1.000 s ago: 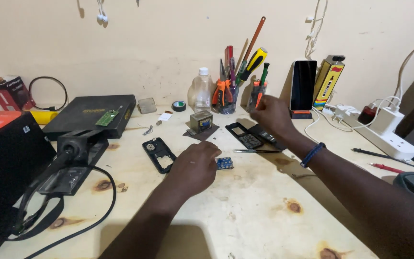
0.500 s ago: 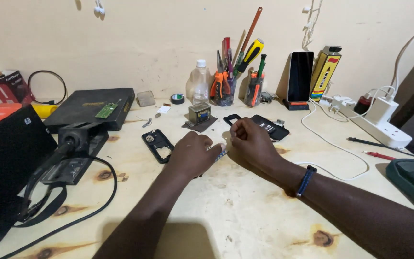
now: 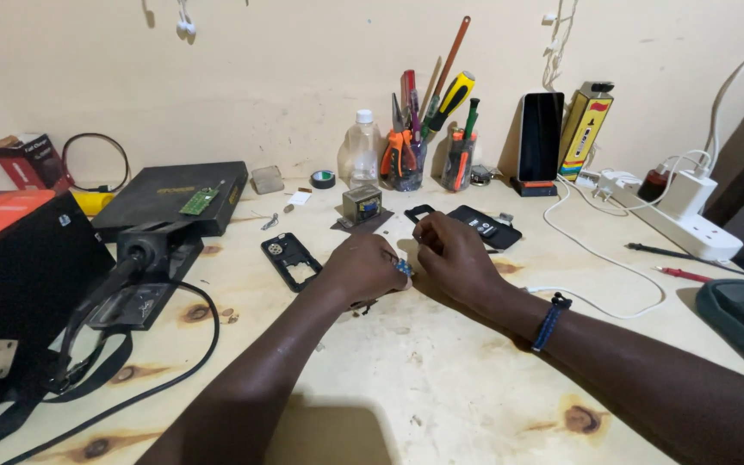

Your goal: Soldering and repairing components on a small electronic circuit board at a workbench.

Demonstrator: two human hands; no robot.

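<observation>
both hands (image 3: 415,263) pinch a small blue board (image 3: 403,268), orientation hidden.

A small blue circuit board (image 3: 403,268) sits pinched between the two hands, just at the fingertips of the left hand (image 3: 363,269) and against the thumb side of the right hand (image 3: 455,258). Only a sliver of its blue edge shows; the rest is hidden by the fingers, so its shape and tilt cannot be told. It is held low, close above the pale wooden table (image 3: 424,379), with both hands closed around it and touching each other.
</observation>
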